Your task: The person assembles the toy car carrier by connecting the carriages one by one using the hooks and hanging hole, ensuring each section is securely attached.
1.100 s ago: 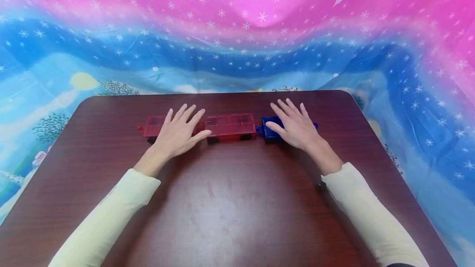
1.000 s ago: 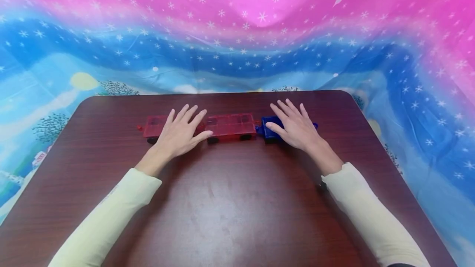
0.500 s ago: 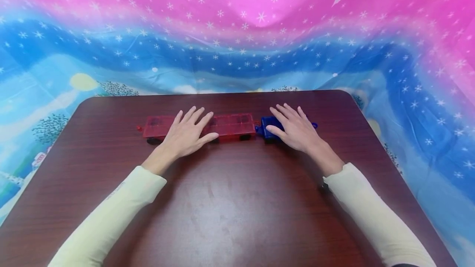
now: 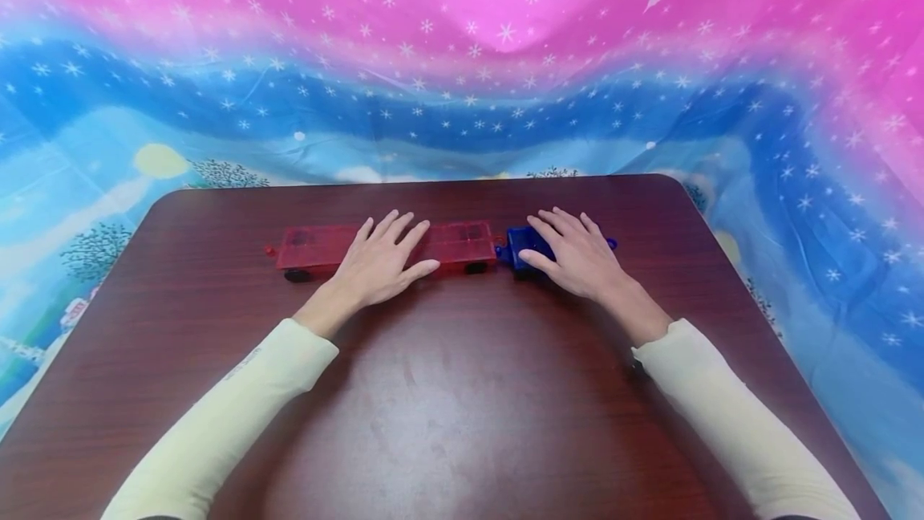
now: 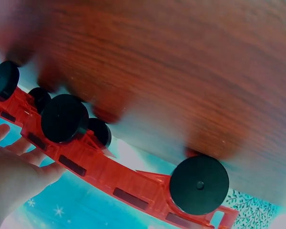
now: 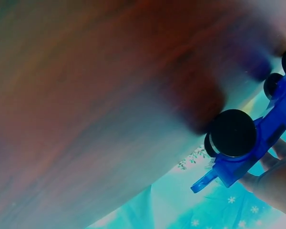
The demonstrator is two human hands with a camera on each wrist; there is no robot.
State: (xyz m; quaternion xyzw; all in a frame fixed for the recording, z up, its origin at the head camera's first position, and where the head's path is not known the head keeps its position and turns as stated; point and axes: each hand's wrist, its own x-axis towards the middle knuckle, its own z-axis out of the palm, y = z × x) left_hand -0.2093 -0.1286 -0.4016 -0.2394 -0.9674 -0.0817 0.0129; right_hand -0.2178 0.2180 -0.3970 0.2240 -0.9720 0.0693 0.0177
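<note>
Red see-through toy wagons (image 4: 462,243) with black wheels (image 5: 200,185) stand in a row across the far part of the table. A blue toy wagon (image 4: 518,241) follows at the row's right end, linked by a small coupling (image 4: 500,249). Above the place where the red wagons meet, my left hand (image 4: 378,263) is spread with straight fingers and hides the joint. My right hand (image 4: 577,255), fingers also extended, lies over the blue wagon and covers much of it. Both palms face down. The wrist views show each hand right at its wagon's top side.
The dark brown wooden table (image 4: 447,392) reaches out to rounded far corners. Behind it hangs a pink and blue cloth (image 4: 462,87) printed with snowflakes. A red coupling knob (image 4: 270,250) sticks out at the row's left end, and a blue loop (image 4: 612,244) at its right.
My left hand has slid to the right along the red wagons, uncovering more of the left one. My right hand has shifted only slightly. The wagons stay in nearly the same place.
</note>
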